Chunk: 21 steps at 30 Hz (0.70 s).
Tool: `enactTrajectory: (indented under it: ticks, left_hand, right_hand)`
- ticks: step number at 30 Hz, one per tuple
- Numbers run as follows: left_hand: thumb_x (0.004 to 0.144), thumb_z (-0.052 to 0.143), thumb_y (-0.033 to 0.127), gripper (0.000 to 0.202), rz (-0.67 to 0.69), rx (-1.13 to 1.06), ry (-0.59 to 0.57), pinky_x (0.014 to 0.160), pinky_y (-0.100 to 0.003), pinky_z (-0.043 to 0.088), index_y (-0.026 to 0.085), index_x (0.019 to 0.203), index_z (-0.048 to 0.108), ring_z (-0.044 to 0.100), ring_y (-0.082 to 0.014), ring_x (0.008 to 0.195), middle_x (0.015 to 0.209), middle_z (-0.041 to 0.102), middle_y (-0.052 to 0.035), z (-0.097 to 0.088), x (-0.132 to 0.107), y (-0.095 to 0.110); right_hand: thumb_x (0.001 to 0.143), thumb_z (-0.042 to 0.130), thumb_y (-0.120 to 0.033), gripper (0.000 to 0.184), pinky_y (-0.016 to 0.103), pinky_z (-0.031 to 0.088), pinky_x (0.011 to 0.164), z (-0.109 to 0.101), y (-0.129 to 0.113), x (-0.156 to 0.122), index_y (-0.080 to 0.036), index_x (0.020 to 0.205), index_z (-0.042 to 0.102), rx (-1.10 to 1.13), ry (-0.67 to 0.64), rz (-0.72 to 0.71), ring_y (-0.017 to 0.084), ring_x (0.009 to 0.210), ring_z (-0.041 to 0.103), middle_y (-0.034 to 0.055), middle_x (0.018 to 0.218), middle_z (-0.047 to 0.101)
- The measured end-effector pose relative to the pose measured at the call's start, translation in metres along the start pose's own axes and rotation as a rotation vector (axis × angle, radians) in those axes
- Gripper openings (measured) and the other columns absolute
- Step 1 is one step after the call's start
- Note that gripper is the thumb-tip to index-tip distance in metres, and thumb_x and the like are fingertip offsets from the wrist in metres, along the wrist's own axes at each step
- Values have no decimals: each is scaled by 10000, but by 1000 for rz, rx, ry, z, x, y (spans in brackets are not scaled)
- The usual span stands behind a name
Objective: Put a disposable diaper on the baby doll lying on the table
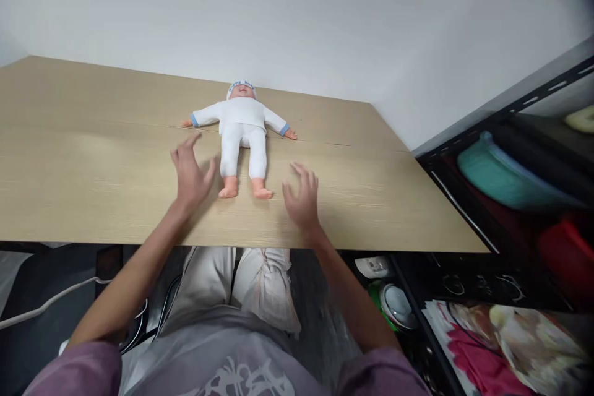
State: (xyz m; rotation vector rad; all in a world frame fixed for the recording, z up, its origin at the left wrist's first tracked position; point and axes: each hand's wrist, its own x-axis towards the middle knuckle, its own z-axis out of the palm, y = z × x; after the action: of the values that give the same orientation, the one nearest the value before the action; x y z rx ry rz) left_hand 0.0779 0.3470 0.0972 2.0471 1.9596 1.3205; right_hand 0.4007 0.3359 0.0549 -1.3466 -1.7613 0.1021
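A baby doll [243, 120] in a white outfit with blue cuffs and a white headband lies on its back on the tabletop [371, 198]. Its arms are spread wide, its head points to the wall, and its bare feet face me. My left hand [191, 172] hovers beside the doll's left-side leg in view, fingers apart and holding nothing. On the other side, my right hand [301, 195] is near the other foot, its fingers curved and apart, likewise with nothing in them. Neither hand appears to touch the doll.
A white wall [278, 18] rises behind the table. At the right stands a dark shelf rack with a teal basin [510, 173] and a red container [568, 253]. Below are cloths [487, 359] and a round-lidded container [398, 304]. A white cable [51, 302] runs at lower left.
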Motion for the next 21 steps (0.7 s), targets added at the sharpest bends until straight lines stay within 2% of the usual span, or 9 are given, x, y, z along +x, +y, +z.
enactTrajectory:
  ticks: [2,4,6,7,8,11,14,18,21]
  left_hand:
    - [1072,557,574,561,-20,-63,-120,1260,-724,442,295,1558,598,629,-413,1463,1511,710,-197,-24,-76,19]
    - [986,640,646,401,115,-208,-462,1063,-719,572,362,1244,759,754,-410,1153,1143,799,-159,-36,-158,25]
    - [968,679,620,288,268,-381,-809,978,-659,619,377,1085,782,772,-361,1001,1021,808,-116,-32,-228,24]
    - [1013,636,569,274,257,-411,-841,985,-635,618,345,1080,780,772,-348,1008,1034,814,-124,-24,-255,22]
    - [1057,593,537,295,155,-409,-814,1021,-611,608,305,1105,769,764,-343,1060,1081,813,-136,-14,-275,21]
    - [1070,601,622,421,-267,-457,-754,1104,-532,571,233,1185,716,725,-338,1200,1226,784,-147,26,-297,20]
    - [845,818,795,626,-622,-626,-845,1150,-487,542,230,1089,702,713,-349,1212,1171,786,-109,67,-290,25]
    - [571,977,846,794,-780,-798,-961,1096,-508,589,209,972,724,764,-389,1136,979,809,-92,100,-280,44]
    - [523,992,861,905,-844,-913,-982,1088,-542,616,169,1064,776,799,-421,1128,1035,850,-148,93,-282,64]
  right_hand:
    - [1085,574,-322,522,748,534,1220,-33,-17,-71,-410,1600,573,57,72,-62,400,1464,655,132,1507,727]
    - [1076,620,-318,470,742,632,1037,-58,-18,-145,-500,1510,622,86,91,-65,408,1240,755,90,1282,795]
    - [1069,657,-374,305,720,661,931,-69,-4,-209,-477,1354,692,102,75,35,400,1087,783,74,1151,802]
    - [1069,671,-425,212,697,667,940,-70,6,-234,-417,1276,717,96,71,145,387,1071,787,83,1138,806]
    - [1068,684,-489,230,655,670,959,-67,16,-254,-344,1242,724,96,74,291,365,1062,791,103,1150,812]
    - [952,691,-827,664,557,662,990,-46,37,-288,-233,1247,719,206,16,723,341,1090,790,173,1256,810]
    - [707,663,-1086,978,510,651,960,-19,39,-297,-226,1166,739,360,-98,983,359,1080,785,167,1165,824]
    - [573,748,-1104,982,488,652,901,5,23,-293,-231,1023,747,481,-216,1015,364,977,804,107,970,840]
    - [569,818,-1059,954,497,653,951,-1,1,-281,-221,1019,752,532,-255,1003,374,1030,817,112,1019,864]
